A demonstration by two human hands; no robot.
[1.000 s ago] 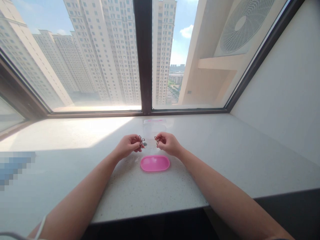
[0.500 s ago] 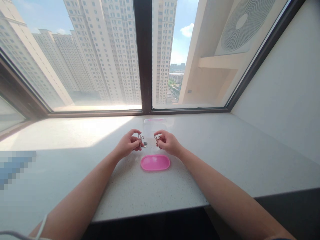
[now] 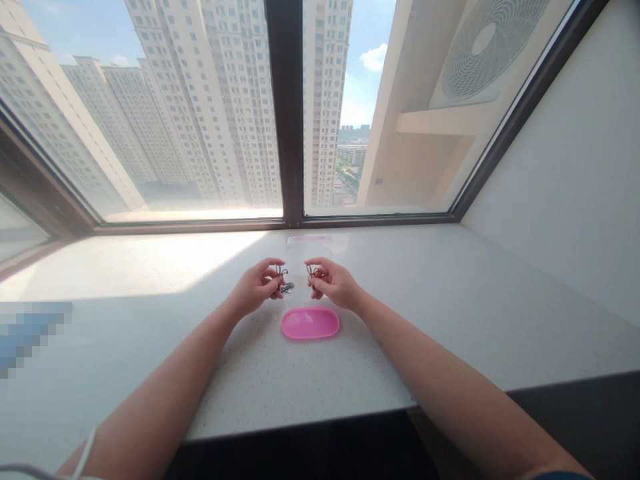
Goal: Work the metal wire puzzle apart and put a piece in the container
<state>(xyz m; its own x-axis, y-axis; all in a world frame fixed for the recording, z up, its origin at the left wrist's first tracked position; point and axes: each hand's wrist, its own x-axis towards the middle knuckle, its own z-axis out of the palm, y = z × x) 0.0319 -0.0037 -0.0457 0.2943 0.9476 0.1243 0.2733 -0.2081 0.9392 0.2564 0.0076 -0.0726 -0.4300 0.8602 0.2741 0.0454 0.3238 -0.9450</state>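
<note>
My left hand [image 3: 260, 283] is closed in a pinch on a thin brown looped cord [image 3: 279, 270], which looks like a hair tie. My right hand [image 3: 333, 283] pinches a similar brown looped cord [image 3: 311, 271], a short gap away. Small shiny silver pieces [image 3: 287, 288] show just beyond the left fingertips; their kind is too small to tell. Nearer me, below both hands, a pink oval lid [image 3: 310, 324] lies on the white counter. Behind the hands stands a transparent plastic container [image 3: 309, 248], partly hard to make out against the counter.
The white speckled counter [image 3: 280, 380] ends at a front edge over a dark space. A brown-framed window [image 3: 293, 133] rises behind it, with a white wall [image 3: 560, 200] on the right. A blurred blue patch [image 3: 30, 333] is at the left. A white cable [image 3: 84, 453] runs near my left forearm.
My right hand has shifted slightly left, and the looped cords have turned a little between my fingers. The lid and container keep their places; the view has tilted slightly.
</note>
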